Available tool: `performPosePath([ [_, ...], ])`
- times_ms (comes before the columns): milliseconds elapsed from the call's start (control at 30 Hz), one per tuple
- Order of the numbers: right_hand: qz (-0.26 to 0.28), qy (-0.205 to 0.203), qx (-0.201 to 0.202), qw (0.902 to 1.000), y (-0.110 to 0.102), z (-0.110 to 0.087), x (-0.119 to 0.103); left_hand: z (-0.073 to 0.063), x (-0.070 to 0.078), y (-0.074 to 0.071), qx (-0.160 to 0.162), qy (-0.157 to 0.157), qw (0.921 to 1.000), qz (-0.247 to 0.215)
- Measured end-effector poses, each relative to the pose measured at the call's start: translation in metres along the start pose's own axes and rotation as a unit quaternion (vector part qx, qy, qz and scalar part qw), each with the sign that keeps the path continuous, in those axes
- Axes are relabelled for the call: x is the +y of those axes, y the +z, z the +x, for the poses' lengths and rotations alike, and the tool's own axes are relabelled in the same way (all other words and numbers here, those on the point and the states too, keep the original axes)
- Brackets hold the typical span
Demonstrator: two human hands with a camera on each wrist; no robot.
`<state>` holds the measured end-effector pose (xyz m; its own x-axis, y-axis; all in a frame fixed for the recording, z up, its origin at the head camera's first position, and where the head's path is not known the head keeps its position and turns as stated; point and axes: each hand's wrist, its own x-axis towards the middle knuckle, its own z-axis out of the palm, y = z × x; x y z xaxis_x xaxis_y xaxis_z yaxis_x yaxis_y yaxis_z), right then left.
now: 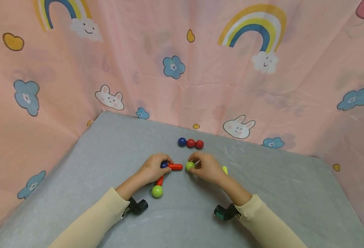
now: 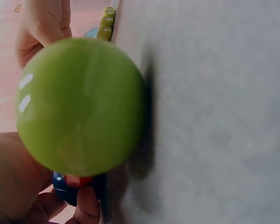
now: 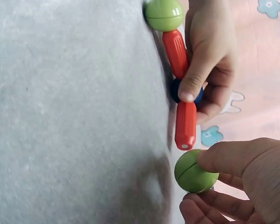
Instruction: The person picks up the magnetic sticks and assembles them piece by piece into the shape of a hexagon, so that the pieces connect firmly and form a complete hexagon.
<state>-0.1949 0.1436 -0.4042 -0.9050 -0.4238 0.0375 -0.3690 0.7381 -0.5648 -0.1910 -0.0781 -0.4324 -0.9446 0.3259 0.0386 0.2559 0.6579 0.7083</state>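
My left hand point(image 1: 153, 167) pinches a dark blue ball point(image 1: 164, 165) between thumb and fingers. From that ball one red rod point(image 1: 175, 167) points toward the right hand, and a second red rod point(image 3: 175, 53) runs back to a green ball point(image 1: 157, 191) near the left wrist. That green ball fills much of the left wrist view. A second green ball point(image 3: 196, 171) is held between the thumb and fingers of my right hand point(image 1: 209, 167). In the right wrist view, it sits right by the free end of the first rod, whose tip shows a small metal spot.
A row of one blue ball point(image 1: 182, 142) and two red balls, the nearer red ball point(image 1: 190, 143) in the middle, lies farther back on the grey cloth point(image 1: 113, 144). Part of a yellow-green piece point(image 1: 225, 170) shows behind the right hand. A pink printed curtain point(image 1: 200, 100) surrounds the surface.
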Motion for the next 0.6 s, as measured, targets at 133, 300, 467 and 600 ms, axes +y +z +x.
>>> performPosePath([
  [133,0.005,-0.014,-0.003,0.9999,0.0047,0.0000,0.0008,-0.0006,0.0001,-0.0001,0.002,0.008,1.0000,0.000],
  [300,0.016,-0.018,-0.013,0.9996,0.0065,0.0001,0.0010,-0.0002,0.0005,0.0009,0.002,0.005,1.0000,0.000],
  [467,0.019,-0.014,-0.015,0.9996,0.0068,0.0002,0.0004,0.0004,0.0021,0.0009,0.000,-0.002,1.0000,0.001],
  [600,0.023,-0.012,-0.015,0.9996,0.0073,0.0004,0.0003,0.0003,0.0027,0.0003,0.000,-0.003,1.0000,0.004],
])
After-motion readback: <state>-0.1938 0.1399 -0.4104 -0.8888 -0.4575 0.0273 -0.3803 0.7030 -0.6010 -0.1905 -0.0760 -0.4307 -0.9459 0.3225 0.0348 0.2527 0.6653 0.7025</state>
